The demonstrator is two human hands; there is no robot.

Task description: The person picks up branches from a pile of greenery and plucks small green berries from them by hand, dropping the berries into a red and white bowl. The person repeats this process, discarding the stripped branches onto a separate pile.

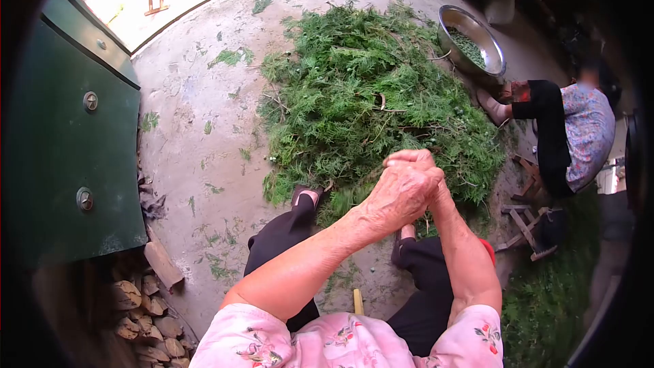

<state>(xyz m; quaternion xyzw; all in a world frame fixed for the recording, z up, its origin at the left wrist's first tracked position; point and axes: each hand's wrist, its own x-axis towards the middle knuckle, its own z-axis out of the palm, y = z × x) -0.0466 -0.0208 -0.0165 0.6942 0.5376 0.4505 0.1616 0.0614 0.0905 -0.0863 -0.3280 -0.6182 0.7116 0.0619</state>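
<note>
My left hand (400,192) and my right hand (437,178) are pressed together in front of me, over the near edge of a large pile of green conifer branches (361,82). The left hand covers much of the right. Fingers of both look curled closed, and whatever they hold, if anything, is hidden. Beneath and beyond the hands spread flat, scaly leaf sprays with thin brown twigs and some small pale green cones. My feet rest at the near side of the pile, one shoe (306,195) on its left.
A metal basin (471,41) with small green pieces stands at the pile's far right. Beside it sits another person (586,123), legs toward the pile. A wooden stool (524,228) is at right. Green doors (75,136) and stacked firewood (153,320) are at left.
</note>
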